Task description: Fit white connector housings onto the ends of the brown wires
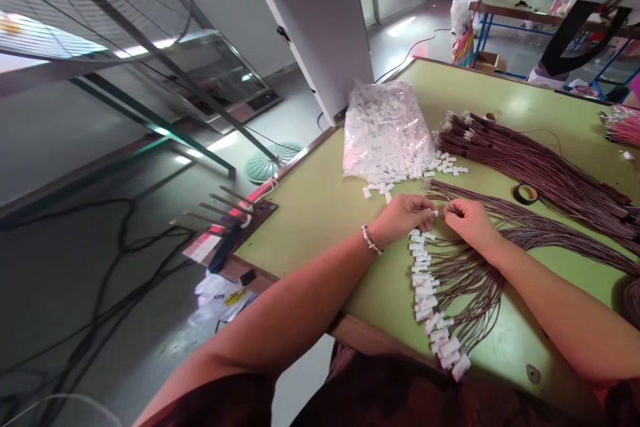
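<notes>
My left hand [407, 215] pinches a small white plastic connector [436, 213], mostly covered by the fingertips. Close on its right, my right hand [466, 217] is closed on the end of a thin brown wire, and the two sets of fingertips almost meet. Whether the wire end sits inside the connector cannot be made out. Below the hands, a curved row of white connectors [425, 293] on brown wires lies along the green table [310, 213]. Brown wires with bare-looking ends [450, 192] lie just beyond my fingers.
A clear bag of white connectors [387, 130] lies behind my hands, with loose connectors [445, 163] spilled beside it. Thick bundles of brown wire [530, 160] and a black tape roll [526, 193] are to the right. A pronged metal fixture [245, 210] stands at the left edge.
</notes>
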Demonstrator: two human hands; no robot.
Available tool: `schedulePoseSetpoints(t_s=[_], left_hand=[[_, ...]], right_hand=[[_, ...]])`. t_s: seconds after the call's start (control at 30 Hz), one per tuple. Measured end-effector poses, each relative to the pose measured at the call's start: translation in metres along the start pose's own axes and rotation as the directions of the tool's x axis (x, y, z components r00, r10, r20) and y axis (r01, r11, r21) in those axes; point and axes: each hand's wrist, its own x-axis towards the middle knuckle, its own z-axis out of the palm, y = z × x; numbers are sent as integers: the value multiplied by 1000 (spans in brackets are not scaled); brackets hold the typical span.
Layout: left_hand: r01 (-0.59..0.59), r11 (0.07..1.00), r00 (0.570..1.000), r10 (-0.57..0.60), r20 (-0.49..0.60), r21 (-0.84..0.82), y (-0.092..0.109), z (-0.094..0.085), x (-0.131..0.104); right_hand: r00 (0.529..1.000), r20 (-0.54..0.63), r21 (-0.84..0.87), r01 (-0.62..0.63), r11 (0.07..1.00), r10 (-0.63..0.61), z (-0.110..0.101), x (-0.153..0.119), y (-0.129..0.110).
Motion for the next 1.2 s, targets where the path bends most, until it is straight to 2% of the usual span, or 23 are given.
schedulePoseSetpoints(t_s=[0.23, 0.4, 0.47, 0.57, 0.67, 0.77, 1.03, 1.2], left_hand=[[-24, 1000, 1000, 23, -10, -21, -4, -5, 2], [-62, 991, 997, 68, -44, 120, -5, -3, -1], [-116, 961, 988, 137, -68, 252, -4, -2, -3], [-292, 844, 932, 356, -63, 449, -2, -2, -4], [-364, 771, 906, 422, 8, 523, -2, -1, -2], [-359, 766, 913, 408, 29, 533, -4, 3, -2], [-203, 916, 973, 228, -34, 347, -5, 9, -1], [-136, 952, 985, 160, -67, 274, -4, 5, -1]], right_hand=[[1000, 18, 22, -16, 1000, 16, -1, -1, -2], [1000, 24, -10, 4, 1000, -4, -1, -1, -1], [1000, 24, -19, 15, 1000, -14, -1, -1, -1], [1000, 21, -21, 11, 1000, -10, -1, 1, 1], [1000, 14, -4, 7, 1000, -7, 0, 2, 2], [1000, 19, -7, 20, 1000, -20, 1, 0, 3], [1000, -7, -45, 23, 999, -23, 1, -1, 3], [999, 49, 3, 19, 1000, -19, -3, -2, -4]])
